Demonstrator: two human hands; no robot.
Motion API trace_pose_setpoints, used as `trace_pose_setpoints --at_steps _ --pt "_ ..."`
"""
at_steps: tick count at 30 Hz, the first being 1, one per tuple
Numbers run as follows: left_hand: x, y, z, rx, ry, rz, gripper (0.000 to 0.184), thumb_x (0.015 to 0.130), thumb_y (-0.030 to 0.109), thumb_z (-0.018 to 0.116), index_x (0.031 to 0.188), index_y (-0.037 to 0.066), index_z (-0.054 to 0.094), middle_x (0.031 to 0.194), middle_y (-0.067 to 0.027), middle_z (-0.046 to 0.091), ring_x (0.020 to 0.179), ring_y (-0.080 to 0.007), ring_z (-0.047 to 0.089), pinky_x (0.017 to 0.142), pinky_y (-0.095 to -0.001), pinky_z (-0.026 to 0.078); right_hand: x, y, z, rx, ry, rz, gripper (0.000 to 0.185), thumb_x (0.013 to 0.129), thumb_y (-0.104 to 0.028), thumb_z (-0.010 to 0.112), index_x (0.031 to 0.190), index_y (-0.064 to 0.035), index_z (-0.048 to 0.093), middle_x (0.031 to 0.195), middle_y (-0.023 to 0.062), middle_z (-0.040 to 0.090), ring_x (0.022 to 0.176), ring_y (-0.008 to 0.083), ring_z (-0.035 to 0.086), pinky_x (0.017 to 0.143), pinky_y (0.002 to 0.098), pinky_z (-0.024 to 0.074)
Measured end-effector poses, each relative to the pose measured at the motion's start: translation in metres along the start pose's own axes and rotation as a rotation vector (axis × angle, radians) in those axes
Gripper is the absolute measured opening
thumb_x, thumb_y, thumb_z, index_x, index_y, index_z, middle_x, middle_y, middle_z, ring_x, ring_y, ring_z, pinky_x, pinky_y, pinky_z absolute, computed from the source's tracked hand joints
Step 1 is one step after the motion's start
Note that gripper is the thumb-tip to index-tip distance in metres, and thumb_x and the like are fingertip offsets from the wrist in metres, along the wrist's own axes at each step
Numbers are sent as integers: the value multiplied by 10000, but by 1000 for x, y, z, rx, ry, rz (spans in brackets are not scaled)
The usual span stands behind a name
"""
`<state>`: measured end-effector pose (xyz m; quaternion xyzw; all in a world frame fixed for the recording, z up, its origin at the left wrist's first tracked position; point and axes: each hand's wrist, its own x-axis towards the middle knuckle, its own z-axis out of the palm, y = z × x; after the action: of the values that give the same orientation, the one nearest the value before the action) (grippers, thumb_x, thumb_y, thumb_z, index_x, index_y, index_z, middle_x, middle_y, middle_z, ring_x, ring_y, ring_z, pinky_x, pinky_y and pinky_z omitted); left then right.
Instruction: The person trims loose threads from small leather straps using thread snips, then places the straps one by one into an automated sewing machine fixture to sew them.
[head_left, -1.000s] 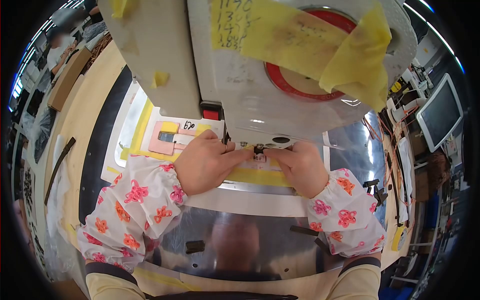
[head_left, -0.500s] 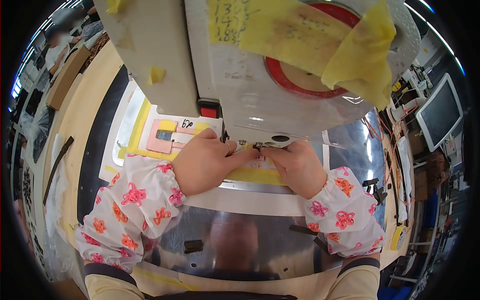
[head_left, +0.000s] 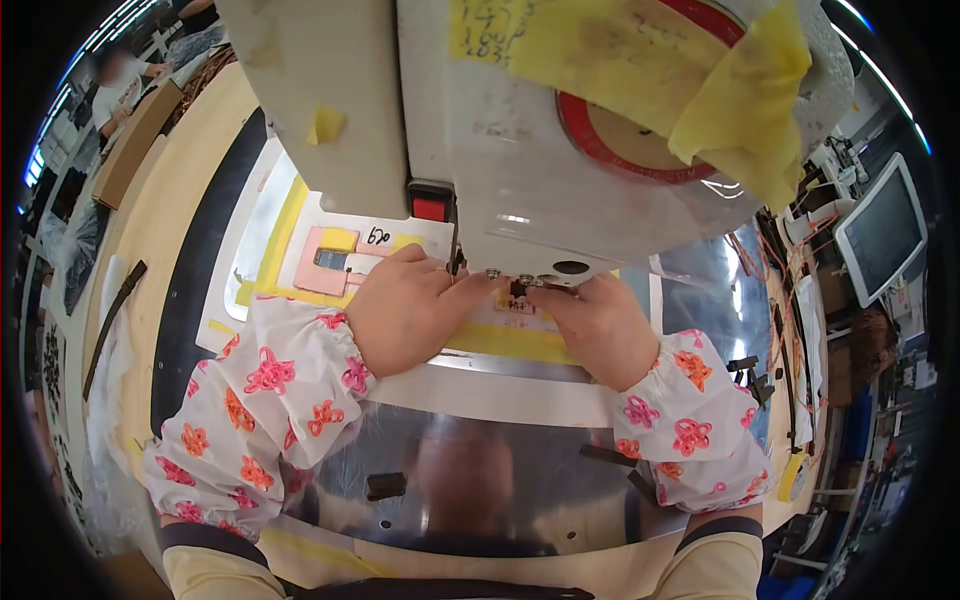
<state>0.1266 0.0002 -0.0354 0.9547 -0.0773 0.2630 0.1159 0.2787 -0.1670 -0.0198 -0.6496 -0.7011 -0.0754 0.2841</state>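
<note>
Both hands work at the foot of a white machine head [head_left: 520, 180], mid-scene. Left hand [head_left: 405, 312] comes in from the left, one finger reaching right to just beside a small dark piece [head_left: 518, 289]. Right hand [head_left: 606, 330] lies opposite, a fingertip reaching left to the same piece. The piece sits between the two hands, below the machine's underside. Whether either hand pinches it I cannot tell; the remaining fingers look bent in, partly hidden.

Under the left hand's far side, a white plate [head_left: 420, 231] bears a pink frame [head_left: 312, 268] and yellow tape (a handwritten "620" is legible). White sleeves [head_left: 270, 410] with pink and orange flowers cover both forearms.

Near side: polished metal surface [head_left: 455, 500], a short dark strip [head_left: 386, 486] lying left of its middle. More dark pieces [head_left: 757, 378] lie beyond the right sleeve. Far right, a tilted screen [head_left: 882, 230]; far left, a cardboard box [head_left: 138, 145], another person [head_left: 113, 97] behind it.
</note>
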Motion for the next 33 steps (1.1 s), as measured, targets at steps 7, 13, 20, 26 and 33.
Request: trace_pose_setpoints --at_steps 7,13,20,26,33 --pt "4 6 -9 164 -99 38 373 729 101 559 1100 105 601 692 0 587 613 -150 563 598 -296 390 -2 -2 -1 -59 -47 18 179 639 0 580 814 10 618 899 138 602 877 307 563 721 370 497" --pt "5 1 -9 161 -112 24 362 719 90 574 1077 113 619 634 -13 569 619 -167 554 629 -310 396 1 3 1 -58 -73 41 207 659 -6 573 856 -14 640 914 130 606 903 302 553 744 367 496" --pt "5 0 -9 146 -164 -4 350 726 81 563 1067 115 631 613 -19 562 618 -177 551 648 -315 395 4 2 -4 6 -101 49 234 685 43 598 914 24 639 962 202 617 858 365 595 732 381 493" --pt "3 1 -7 147 -129 2 335 732 85 564 1057 111 638 636 -13 564 610 -175 546 626 -314 394 5 -1 -7 -66 -158 55 203 718 25 591 915 17 639 983 188 601 880 359 578 755 382 478" --pt "7 -3 -11 173 -172 -14 323 737 85 566 1050 112 640 631 -12 562 619 -178 546 625 -319 394 4 7 -4 -57 -147 58 203 671 -5 572 852 -53 650 897 118 607 902 291 538 794 365 481"
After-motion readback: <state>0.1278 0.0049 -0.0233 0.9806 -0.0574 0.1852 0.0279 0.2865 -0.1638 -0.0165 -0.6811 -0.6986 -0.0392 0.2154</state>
